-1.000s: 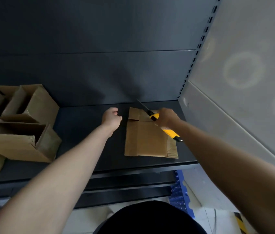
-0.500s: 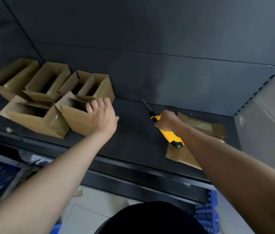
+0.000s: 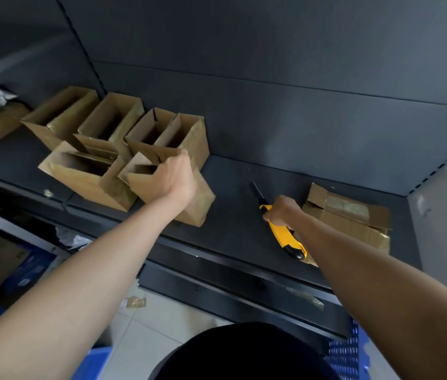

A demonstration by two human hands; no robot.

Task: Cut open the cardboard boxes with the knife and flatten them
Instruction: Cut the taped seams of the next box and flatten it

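Since the prior frame the left hand (image 3: 174, 176) has closed over the rim of the nearest open cardboard box (image 3: 199, 204), fingers curled inside. The right hand (image 3: 281, 211) grips the yellow utility knife (image 3: 285, 237), blade extended and clear of any box. A flattened box (image 3: 348, 218) lies just beside it. Other open boxes (image 3: 85, 176) cluster at left, their interiors shadowed. All sit on a dark shelf (image 3: 233, 215), with tiled floor (image 3: 162, 311) below.

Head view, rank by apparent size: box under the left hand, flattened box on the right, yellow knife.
1-2. Box that the left hand grips and flattened box: they look about alike, and the right arm hides part of the flattened one, so unranked.
3. Knife in the right hand: clearly smallest.
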